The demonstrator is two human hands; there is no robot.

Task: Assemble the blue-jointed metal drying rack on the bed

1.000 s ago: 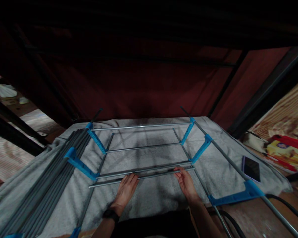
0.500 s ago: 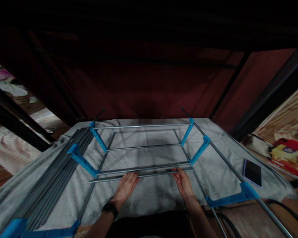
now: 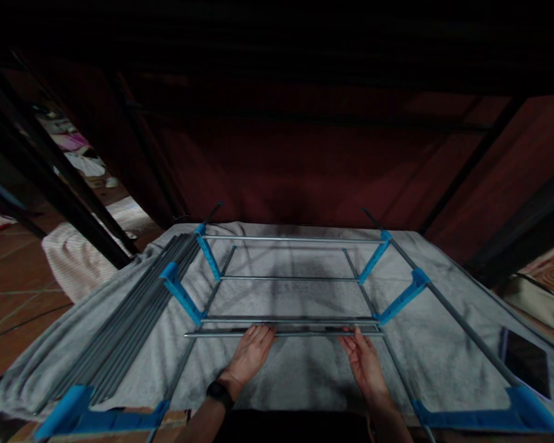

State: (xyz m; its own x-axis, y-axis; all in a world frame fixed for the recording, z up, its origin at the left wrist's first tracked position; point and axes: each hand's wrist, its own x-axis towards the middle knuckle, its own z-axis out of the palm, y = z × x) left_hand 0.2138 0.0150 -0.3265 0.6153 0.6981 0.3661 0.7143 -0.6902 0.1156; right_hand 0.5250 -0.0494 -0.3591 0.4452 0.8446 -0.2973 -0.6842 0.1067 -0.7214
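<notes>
loose rod [image 3: 284, 334], touching both hands' fingertips

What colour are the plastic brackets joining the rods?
Bright blue; the brackets show best in the head view, the only view.

At the centre of the frame we see the rack frame [image 3: 290, 277] lying flat on the towel [image 3: 300, 369], its crossbars running left to right. Our left hand [image 3: 252, 354] and right hand [image 3: 364, 363] sit side by side at lower centre, fingers on the loose rod [image 3: 284, 334] just before the nearest crossbar. A bundle of rods [image 3: 129, 326] lies at left, a phone [image 3: 526, 363] at lower right.
</notes>
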